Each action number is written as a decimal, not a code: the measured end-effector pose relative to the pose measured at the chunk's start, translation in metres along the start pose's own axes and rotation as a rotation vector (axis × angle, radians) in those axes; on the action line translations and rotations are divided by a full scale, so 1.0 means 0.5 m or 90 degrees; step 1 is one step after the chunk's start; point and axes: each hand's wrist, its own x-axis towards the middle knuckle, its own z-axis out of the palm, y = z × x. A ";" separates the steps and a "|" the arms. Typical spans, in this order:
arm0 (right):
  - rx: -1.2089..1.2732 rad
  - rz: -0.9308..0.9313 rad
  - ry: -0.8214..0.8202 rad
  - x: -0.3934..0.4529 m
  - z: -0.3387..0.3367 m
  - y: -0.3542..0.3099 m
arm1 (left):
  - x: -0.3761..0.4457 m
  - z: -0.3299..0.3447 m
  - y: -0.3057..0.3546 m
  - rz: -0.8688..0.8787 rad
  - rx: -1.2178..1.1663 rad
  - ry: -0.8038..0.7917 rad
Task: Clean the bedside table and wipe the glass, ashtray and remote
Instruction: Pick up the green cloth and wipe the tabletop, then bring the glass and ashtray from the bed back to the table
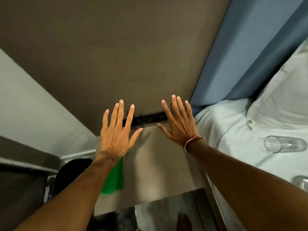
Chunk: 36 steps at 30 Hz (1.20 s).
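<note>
Both hands are held up flat with fingers spread wide, backs to the camera, and neither has hold of anything. The left hand (pixel 117 130) hovers over the far left part of the counter (pixel 160 164), its fingertips reaching across a dark strip (pixel 148 120) that runs along the counter's back edge at the foot of the brown wall (pixel 116 47). The right hand (pixel 179 121) is just beside it, thumbs pointing toward each other with a small gap between them; its wrist wears a pink band and a dark band (pixel 193 142).

Below the left wrist a green cloth (pixel 115 177) lies on the left side of the counter, partly hidden by the forearm. The counter top itself shows bare and slightly shiny between the two arms. To the left of the counter a round black object (pixel 70 174) sits low by the wall; what it is cannot be told.

To the right is a bed with pale sheets (pixel 233 130) and a blue headboard (pixel 241 55). A clear glass (pixel 283 144) lies on its side on the sheet, well apart from the right hand. Another clear glass item (pixel 301 182) shows at the right edge, cut off by the frame.
</note>
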 end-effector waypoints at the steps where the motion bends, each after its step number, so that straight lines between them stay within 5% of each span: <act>1: -0.008 0.008 0.024 0.018 -0.056 0.025 | 0.034 -0.048 0.004 0.008 -0.003 0.030; 11: -0.053 0.057 0.252 0.195 -0.572 0.121 | 0.276 -0.533 -0.040 0.017 0.029 0.264; 16: -0.053 0.079 0.271 0.173 -0.683 0.138 | 0.289 -0.663 -0.036 0.031 0.042 0.305; 25: -0.025 0.292 0.221 -0.019 -0.579 0.278 | 0.303 -0.594 0.171 0.187 -0.009 0.241; 36: 0.066 0.765 0.041 -0.395 -0.225 0.586 | 0.318 -0.345 0.756 0.482 -0.126 0.035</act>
